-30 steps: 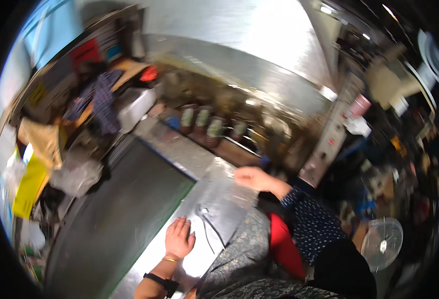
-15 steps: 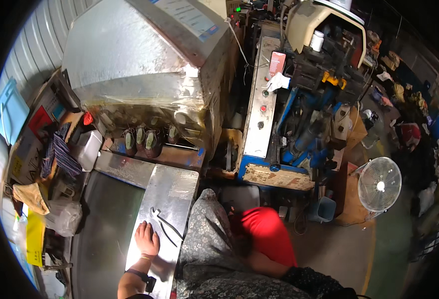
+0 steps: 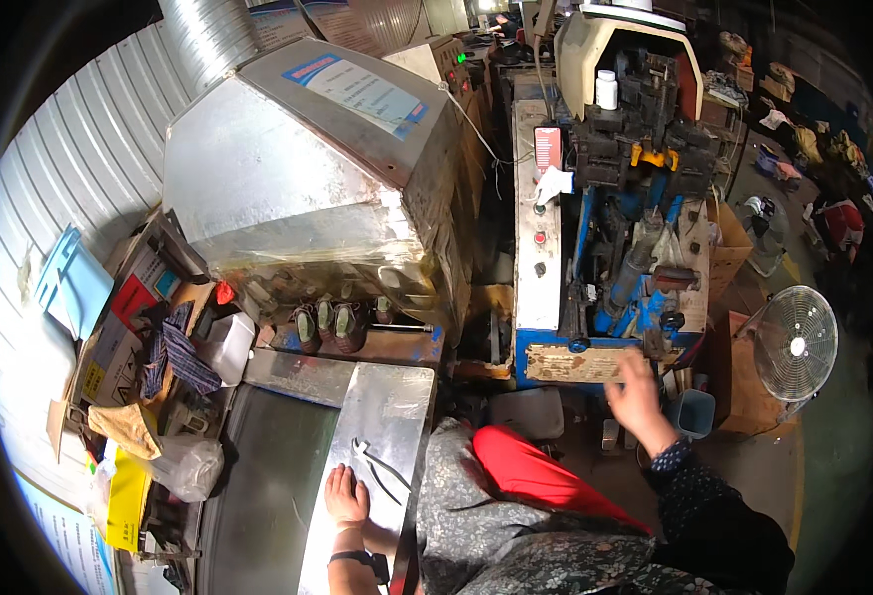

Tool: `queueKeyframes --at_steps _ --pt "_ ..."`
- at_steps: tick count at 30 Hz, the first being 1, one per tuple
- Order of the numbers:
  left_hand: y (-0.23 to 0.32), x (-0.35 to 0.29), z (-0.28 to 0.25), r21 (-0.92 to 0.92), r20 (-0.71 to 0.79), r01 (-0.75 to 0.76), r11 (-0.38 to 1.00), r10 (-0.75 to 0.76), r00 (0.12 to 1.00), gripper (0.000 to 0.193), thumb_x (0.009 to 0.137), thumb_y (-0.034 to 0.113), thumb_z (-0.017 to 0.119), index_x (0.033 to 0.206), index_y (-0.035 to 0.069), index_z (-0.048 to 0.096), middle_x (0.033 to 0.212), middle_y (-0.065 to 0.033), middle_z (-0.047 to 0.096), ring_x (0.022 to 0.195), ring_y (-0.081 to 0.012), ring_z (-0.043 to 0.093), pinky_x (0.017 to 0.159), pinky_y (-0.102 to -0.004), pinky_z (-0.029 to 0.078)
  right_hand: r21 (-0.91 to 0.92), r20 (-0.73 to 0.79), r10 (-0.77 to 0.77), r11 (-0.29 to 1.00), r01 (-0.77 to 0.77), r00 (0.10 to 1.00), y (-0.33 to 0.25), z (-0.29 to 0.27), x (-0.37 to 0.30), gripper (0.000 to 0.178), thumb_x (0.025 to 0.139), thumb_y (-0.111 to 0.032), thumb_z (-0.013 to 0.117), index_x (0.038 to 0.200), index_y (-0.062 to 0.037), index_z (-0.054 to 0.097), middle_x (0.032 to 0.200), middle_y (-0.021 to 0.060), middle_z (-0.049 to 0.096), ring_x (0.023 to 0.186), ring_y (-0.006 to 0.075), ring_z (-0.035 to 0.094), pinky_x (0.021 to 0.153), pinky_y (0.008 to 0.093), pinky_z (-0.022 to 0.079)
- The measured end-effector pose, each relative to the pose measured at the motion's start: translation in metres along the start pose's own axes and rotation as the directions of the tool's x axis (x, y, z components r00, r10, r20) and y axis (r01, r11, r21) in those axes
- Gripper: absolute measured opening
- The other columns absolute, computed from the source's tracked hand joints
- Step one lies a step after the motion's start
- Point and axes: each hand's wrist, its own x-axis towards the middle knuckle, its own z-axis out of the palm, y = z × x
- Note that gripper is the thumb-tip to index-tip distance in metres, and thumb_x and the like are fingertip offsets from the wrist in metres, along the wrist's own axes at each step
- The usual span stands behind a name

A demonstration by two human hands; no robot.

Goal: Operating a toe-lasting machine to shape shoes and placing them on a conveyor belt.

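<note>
My left hand (image 3: 346,496) lies flat, fingers stretched, on a bare metal tabletop (image 3: 387,407) and holds nothing. Just to its right rest metal pincers (image 3: 381,468) with dark handles, apart from my fingers. My right hand (image 3: 639,399) is raised over the floor, in front of the blue-framed machine (image 3: 605,342). Its thumb stands away from its slightly bent fingers, and I see nothing in its grasp. Several dark shoes (image 3: 327,325) stand at the mouth of a large metal hood (image 3: 278,169).
A dark conveyor belt (image 3: 268,476) runs left of the tabletop. Cloths, a yellow box (image 3: 127,504) and a plastic bag (image 3: 190,466) crowd the left side. Beside the machine are a blue-grey bin (image 3: 694,412) and a round fan (image 3: 796,343). Buttons line the machine's white panel (image 3: 538,283).
My right hand has come up from beside my lap and reached forward right toward the machine. The view has shifted, while my left hand stays flat beside the pincers.
</note>
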Motion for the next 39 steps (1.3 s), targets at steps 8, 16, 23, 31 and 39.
queueKeyframes --at_steps 8,16,23,31,39 --pt "0.024 -0.018 0.02 0.204 0.062 0.337 0.919 -0.356 0.933 0.051 0.1 0.03 0.047 0.144 0.004 0.055 0.155 -0.0188 0.047 0.146 -0.0407 0.037 0.121 -0.0523 0.028 -0.085 -0.066 0.366 0.925 -0.371 0.928 0.055 0.029 0.013 0.091 0.084 -0.02 0.075 0.154 0.0097 0.026 0.155 0.0346 0.035 0.14 0.0488 0.04 0.117 0.0503 0.033" --pt "0.067 -0.04 0.022 0.2 0.049 0.51 0.837 -0.529 0.847 0.058 0.103 0.037 0.04 0.15 0.004 0.049 0.162 -0.0171 0.039 0.152 -0.0367 0.031 0.123 -0.0506 0.024 0.054 -0.065 0.497 0.867 -0.495 0.865 0.067 0.03 0.008 0.094 0.085 -0.018 0.074 0.157 0.0075 0.019 0.151 0.0352 0.04 0.138 0.0463 0.046 0.114 0.046 0.041" --pt "0.068 -0.039 0.02 0.196 0.027 0.501 0.843 -0.516 0.856 0.056 0.102 0.036 0.042 0.146 0.003 0.054 0.159 -0.0175 0.043 0.149 -0.0361 0.035 0.123 -0.0492 0.025 0.126 0.137 0.631 0.754 -0.645 0.764 0.113 0.04 0.023 0.059 0.091 -0.012 0.059 0.145 0.008 0.045 0.128 0.0316 0.064 0.124 0.0445 0.059 0.105 0.0462 0.048" --pt "0.067 -0.043 0.021 0.184 -0.002 0.469 0.864 -0.476 0.879 0.056 0.103 0.035 0.043 0.145 0.0 0.053 0.157 -0.0203 0.045 0.148 -0.0383 0.037 0.122 -0.0499 0.026 0.075 0.036 0.601 0.795 -0.602 0.798 0.116 0.048 0.013 0.045 0.093 -0.016 0.06 0.132 0.006 0.055 0.118 0.0322 0.067 0.114 0.0465 0.064 0.098 0.0499 0.051" --pt "0.059 -0.046 0.029 0.167 -0.067 0.442 0.881 -0.437 0.897 0.052 0.101 0.033 0.047 0.139 -0.002 0.057 0.151 -0.0237 0.05 0.142 -0.0426 0.042 0.119 -0.0509 0.031 0.114 -0.043 0.543 0.836 -0.536 0.838 0.108 0.044 0.007 0.043 0.092 -0.021 0.063 0.128 0.0032 0.057 0.106 0.0322 0.069 0.103 0.0484 0.067 0.09 0.0538 0.053"
